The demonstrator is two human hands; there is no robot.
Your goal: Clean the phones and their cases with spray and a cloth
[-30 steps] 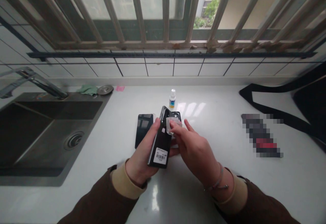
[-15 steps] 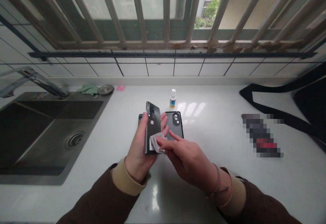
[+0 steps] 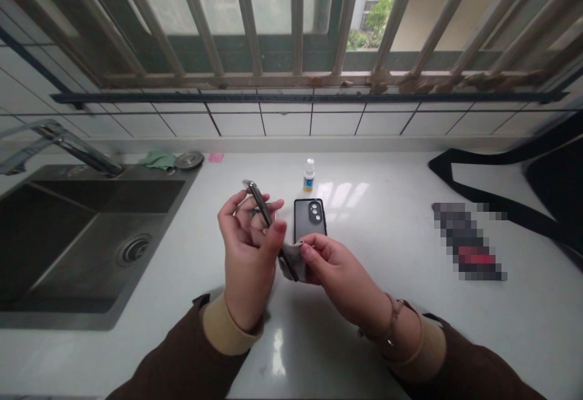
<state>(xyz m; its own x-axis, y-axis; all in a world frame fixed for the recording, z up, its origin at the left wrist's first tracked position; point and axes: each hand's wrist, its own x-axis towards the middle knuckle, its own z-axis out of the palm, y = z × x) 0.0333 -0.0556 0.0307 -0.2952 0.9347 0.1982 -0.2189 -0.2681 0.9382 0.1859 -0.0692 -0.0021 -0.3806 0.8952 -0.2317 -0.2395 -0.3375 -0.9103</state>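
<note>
My left hand (image 3: pixel 250 248) is closed around a dark smartphone (image 3: pixel 260 198), which it holds edge-on and tilted above the counter. Thumb and fingers of my right hand (image 3: pixel 334 263) pinch a small grey cloth (image 3: pixel 295 259). The cloth lies against the phone's lower end, on the right side. Behind my right hand, a black phone case (image 3: pixel 306 219) with camera cut-outs lies on the counter, its lower part hidden by the hand. Just beyond the case a small white spray bottle (image 3: pixel 309 176) with a blue and yellow label stands upright.
To the left is a dark sink (image 3: pixel 104 254) with a chrome faucet (image 3: pixel 77 148). A green cloth (image 3: pixel 158 159), a metal strainer (image 3: pixel 189 159) and a pink piece (image 3: pixel 216 158) lie behind it. At right are a black strap (image 3: pixel 496 196) and a blurred-out dark item (image 3: pixel 469 242).
My left hand has turned the phone from its back showing to edge-on. The cloth in my right hand has moved from the phone's back to its lower edge.
</note>
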